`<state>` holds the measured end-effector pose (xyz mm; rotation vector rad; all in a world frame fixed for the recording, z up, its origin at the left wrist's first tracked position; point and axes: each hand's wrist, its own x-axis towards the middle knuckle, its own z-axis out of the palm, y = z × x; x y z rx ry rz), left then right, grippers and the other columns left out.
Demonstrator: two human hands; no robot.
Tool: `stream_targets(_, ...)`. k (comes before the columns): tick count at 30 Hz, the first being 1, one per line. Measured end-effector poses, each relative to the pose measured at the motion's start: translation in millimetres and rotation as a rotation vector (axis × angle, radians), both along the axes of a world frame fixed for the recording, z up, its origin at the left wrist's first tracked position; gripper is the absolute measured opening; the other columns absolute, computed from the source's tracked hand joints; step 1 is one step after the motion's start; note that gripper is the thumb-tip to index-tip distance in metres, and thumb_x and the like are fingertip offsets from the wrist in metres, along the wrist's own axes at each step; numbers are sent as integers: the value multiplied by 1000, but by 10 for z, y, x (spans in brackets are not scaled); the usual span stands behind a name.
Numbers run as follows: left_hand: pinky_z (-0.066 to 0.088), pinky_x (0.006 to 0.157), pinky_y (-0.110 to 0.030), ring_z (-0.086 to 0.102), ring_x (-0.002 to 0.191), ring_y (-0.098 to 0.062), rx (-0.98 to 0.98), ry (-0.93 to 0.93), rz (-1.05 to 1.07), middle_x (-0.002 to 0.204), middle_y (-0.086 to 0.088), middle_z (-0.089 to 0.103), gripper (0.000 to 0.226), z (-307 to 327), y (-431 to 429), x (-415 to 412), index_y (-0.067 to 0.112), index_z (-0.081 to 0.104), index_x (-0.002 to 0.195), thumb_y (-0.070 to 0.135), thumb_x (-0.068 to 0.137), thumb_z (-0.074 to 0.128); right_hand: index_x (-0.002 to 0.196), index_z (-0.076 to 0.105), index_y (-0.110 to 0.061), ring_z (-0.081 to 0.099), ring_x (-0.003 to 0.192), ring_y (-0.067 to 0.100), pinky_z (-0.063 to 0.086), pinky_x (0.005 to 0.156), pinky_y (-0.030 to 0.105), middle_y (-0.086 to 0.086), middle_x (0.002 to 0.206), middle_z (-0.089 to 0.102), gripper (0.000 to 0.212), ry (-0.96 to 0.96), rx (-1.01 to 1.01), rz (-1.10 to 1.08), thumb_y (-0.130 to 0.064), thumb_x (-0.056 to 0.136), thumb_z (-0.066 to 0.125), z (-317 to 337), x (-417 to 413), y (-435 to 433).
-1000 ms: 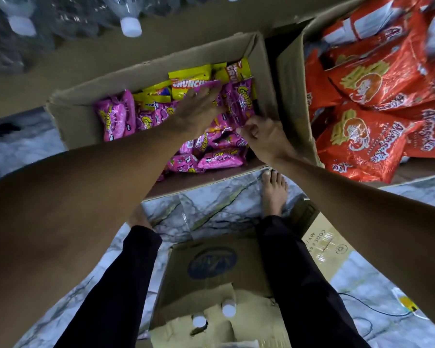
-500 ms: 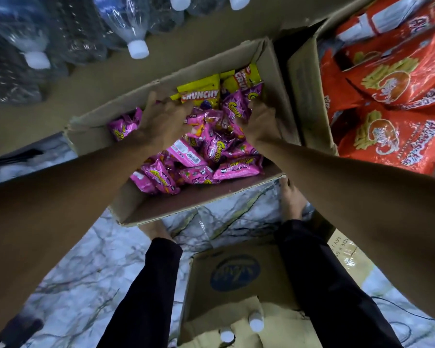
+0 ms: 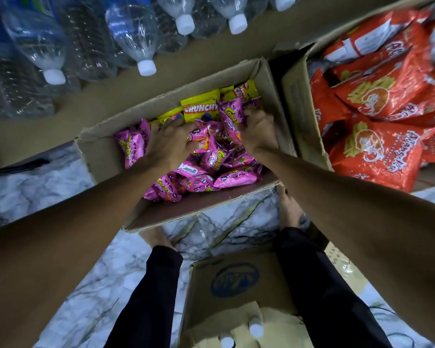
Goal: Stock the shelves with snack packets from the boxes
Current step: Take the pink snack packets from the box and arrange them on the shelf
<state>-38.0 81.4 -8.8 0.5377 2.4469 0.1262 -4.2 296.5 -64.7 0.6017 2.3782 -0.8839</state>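
An open cardboard box (image 3: 269,81) on the floor holds several small pink snack packets (image 3: 236,178) and a few yellow Crunchy packets (image 3: 200,108) at its far side. Both my hands are inside it. My left hand (image 3: 170,141) curls over a bunch of pink packets from the left. My right hand (image 3: 258,130) grips the same bunch from the right, fingers dug in among them. The bunch (image 3: 212,139) is squeezed between the two hands. A second box (image 3: 295,109) to the right is full of large orange snack bags (image 3: 377,146).
Clear water bottles (image 3: 136,38) with white caps lie on a brown shelf board (image 3: 211,49) beyond the boxes. A flattened carton with bottle caps (image 3: 236,280) lies between my legs on the marble floor (image 3: 48,197).
My two hands have closed in on each other, gathering the pink packets into a bunch between them. The view has tilted up toward the bottles.
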Motion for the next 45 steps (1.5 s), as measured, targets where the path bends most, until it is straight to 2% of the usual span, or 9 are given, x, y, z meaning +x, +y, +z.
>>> stream_targets(5,33,109,-50,61,116,-34,51,-89,225,122,-15,67,59,460,81,245,20,47,145,56,98,47,136,59,-11,64,112,23,51,96,28,15,127,65,47,41,-116,-185,-25,92,69,579,131,108)
stream_targets(9,40,107,-52,58,122,-39,50,-211,367,138,-17,58,69,945,112,479,18,36,151,62,98,39,135,58,-5,59,86,10,40,71,8,14,117,68,45,-20,-223,-152,-20,94,68,1198,352,189)
stream_targets(14,30,113,-56,49,133,-34,78,-273,473,146,-12,51,68,1760,111,726,20,36,151,64,98,37,142,51,-6,56,117,17,32,80,8,7,130,60,50,-33,-324,-100,-25,98,64,2071,640,237)
stream_targets(17,28,116,-48,40,141,-27,165,-357,598,155,-7,41,74,2342,72,885,18,35,151,64,93,32,139,55,-12,62,93,14,41,72,19,3,113,68,51,-42,-362,-102,-31,94,67,2574,758,223)
stream_targets(22,25,113,-29,30,147,-24,209,-409,714,161,-6,28,54,3357,-56,1049,16,28,156,37,107,35,133,58,-13,52,63,3,37,51,10,-2,89,63,43,-39,-389,-95,-31,95,66,3565,897,162)
stream_targets(30,35,111,-29,45,133,-14,390,-395,783,146,-2,49,56,4923,-385,1111,11,45,147,34,98,61,137,56,-16,64,91,17,51,81,35,0,104,67,47,37,-429,-79,-34,95,67,5175,1079,20)
stream_targets(35,44,105,-31,58,121,-18,467,-311,814,131,1,60,56,5627,-614,1194,14,55,138,38,89,71,138,55,-18,58,69,11,43,58,16,-10,83,61,48,109,-395,75,-37,95,65,5950,1076,-9)
stream_targets(41,37,95,-20,51,117,-10,501,-172,768,126,5,55,51,6177,-691,1319,8,50,141,26,96,65,143,50,-26,57,125,26,48,104,39,3,138,59,61,149,-410,279,-57,91,61,6584,845,-89)
stream_targets(45,41,102,-26,56,121,-17,519,-40,755,134,-4,59,51,6442,-769,1234,6,52,138,28,94,67,138,54,-26,65,113,23,53,97,39,1,129,64,58,205,-402,350,-56,90,62,6826,605,-118)
